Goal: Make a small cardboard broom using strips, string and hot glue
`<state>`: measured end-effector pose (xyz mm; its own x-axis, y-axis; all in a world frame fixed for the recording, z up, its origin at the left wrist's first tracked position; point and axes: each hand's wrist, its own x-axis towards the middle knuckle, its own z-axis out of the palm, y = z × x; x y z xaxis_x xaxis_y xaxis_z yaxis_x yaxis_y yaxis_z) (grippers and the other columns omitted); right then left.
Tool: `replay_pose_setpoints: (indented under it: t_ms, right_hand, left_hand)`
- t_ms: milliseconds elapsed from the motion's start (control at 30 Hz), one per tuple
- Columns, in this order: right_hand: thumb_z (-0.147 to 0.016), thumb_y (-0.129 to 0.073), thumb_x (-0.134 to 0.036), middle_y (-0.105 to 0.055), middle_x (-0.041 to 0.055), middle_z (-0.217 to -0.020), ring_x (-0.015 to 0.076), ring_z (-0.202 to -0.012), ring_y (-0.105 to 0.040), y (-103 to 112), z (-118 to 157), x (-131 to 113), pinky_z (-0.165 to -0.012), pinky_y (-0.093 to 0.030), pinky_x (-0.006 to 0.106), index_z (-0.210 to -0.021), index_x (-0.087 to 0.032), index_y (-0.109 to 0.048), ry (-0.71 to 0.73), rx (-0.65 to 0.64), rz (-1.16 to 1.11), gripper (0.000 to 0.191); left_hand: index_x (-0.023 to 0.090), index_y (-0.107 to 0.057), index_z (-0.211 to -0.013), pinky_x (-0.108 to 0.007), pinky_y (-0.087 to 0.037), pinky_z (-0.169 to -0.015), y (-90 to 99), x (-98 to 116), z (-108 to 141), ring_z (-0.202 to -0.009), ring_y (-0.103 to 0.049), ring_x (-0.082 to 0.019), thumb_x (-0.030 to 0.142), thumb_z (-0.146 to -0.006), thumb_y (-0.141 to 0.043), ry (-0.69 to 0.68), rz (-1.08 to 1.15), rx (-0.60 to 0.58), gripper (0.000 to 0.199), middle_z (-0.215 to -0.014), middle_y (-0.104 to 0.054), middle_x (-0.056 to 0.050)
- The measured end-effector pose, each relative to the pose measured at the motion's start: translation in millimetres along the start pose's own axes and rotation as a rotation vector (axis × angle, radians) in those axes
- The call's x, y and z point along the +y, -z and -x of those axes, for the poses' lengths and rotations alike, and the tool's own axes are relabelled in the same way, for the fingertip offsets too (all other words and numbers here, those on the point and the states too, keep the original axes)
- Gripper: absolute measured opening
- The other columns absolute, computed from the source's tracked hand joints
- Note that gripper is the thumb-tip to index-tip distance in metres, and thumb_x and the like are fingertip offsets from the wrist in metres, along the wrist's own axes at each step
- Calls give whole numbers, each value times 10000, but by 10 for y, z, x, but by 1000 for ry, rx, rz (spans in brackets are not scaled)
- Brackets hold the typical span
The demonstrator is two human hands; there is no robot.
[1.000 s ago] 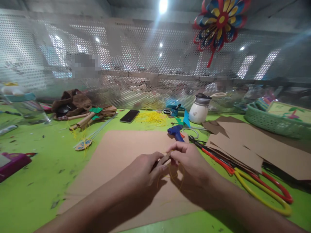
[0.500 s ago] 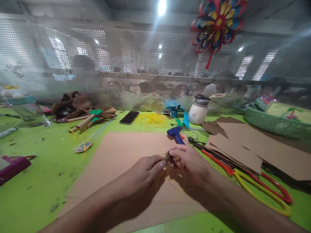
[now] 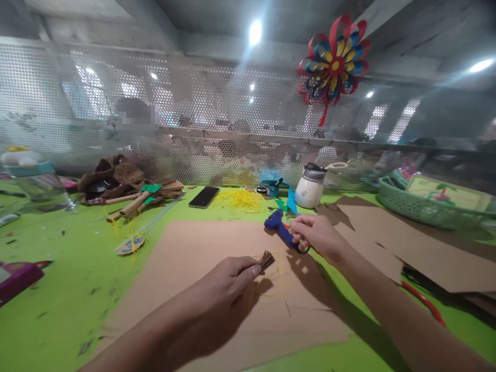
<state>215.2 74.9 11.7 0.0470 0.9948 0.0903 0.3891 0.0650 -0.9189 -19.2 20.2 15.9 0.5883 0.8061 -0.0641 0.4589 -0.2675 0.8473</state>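
My left hand (image 3: pixel 236 281) pinches a small bundle of thin brown strips, like rolled cardboard (image 3: pixel 266 261), its fanned end pointing up and right. Loose yellow strands (image 3: pixel 267 294) hang and lie around the bundle. Over at the right, my right hand (image 3: pixel 315 236) is beside the handle of a blue hot glue gun (image 3: pixel 284 233), its fingers bent and apart. Whether the fingertips touch the handle I cannot tell. Beneath both hands lies a large sheet of brown cardboard (image 3: pixel 194 268).
Cut cardboard pieces (image 3: pixel 418 237) and a green basket (image 3: pixel 426 206) are on the right, with a red handle (image 3: pixel 426 302) showing. Along the back stand a white jug (image 3: pixel 309 191), yellow shreds (image 3: pixel 240 200) and a phone (image 3: pixel 204 197). Cardboard rolls (image 3: pixel 134 204) lie left.
My right hand has left the brown bundle and moved right and up, next to the glue gun. My left hand still holds the bundle. The view has tilted slightly upward.
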Motion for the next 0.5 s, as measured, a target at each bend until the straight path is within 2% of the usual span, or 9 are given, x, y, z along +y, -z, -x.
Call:
replay_pose_setpoints:
  t_ms: [100, 167, 233, 367, 500]
  right_hand:
    - [-764, -600, -301, -621, 29, -561, 146, -492, -556, 75, -167, 0, -465, -434, 266, -624, -173, -597, 37, 29, 217, 190]
    - [-760, -619, -251, -647, 30, -572, 186, -588, -619, 61, -257, -33, -548, -460, 284, -617, -171, -633, 84, 42, 381, 165]
    - [-782, -647, -251, -695, 27, -677, 208, -734, -659, -13, -319, -67, -668, -487, 303, -662, -167, -668, 121, 31, 534, 148]
    - [-887, -631, -335, -701, 52, -979, 194, -920, -651, -262, -356, -48, -850, -504, 396, -896, -152, -674, 110, -1, 782, 188]
    - [-909, -613, -319, -638, 89, -1152, 229, -1041, -615, -447, -329, 86, -901, -495, 444, -1082, -148, -632, 71, 51, 905, 244]
  left_hand:
    - [167, -576, -816, -230, -316, -546, 78, 23, 34, -580, -401, -115, 491, -930, -412, 17, 8, -95, 380, -638, -485, 24]
    - [162, -586, -856, -225, -307, -517, 126, 44, 65, -539, -387, -111, 510, -940, -379, 18, -1, -176, 413, -578, -441, 44]
    - [159, -596, -894, -222, -314, -512, 169, 58, 91, -527, -387, -107, 514, -945, -365, 3, -26, -213, 426, -566, -433, 49]
    - [160, -602, -896, -221, -317, -507, 256, 46, 106, -519, -391, -103, 510, -945, -361, -32, -79, -144, 429, -572, -432, 49]
    - [155, -613, -947, -221, -305, -496, 324, 11, 84, -493, -394, -105, 494, -935, -393, -10, -74, -28, 405, -525, -416, 61]
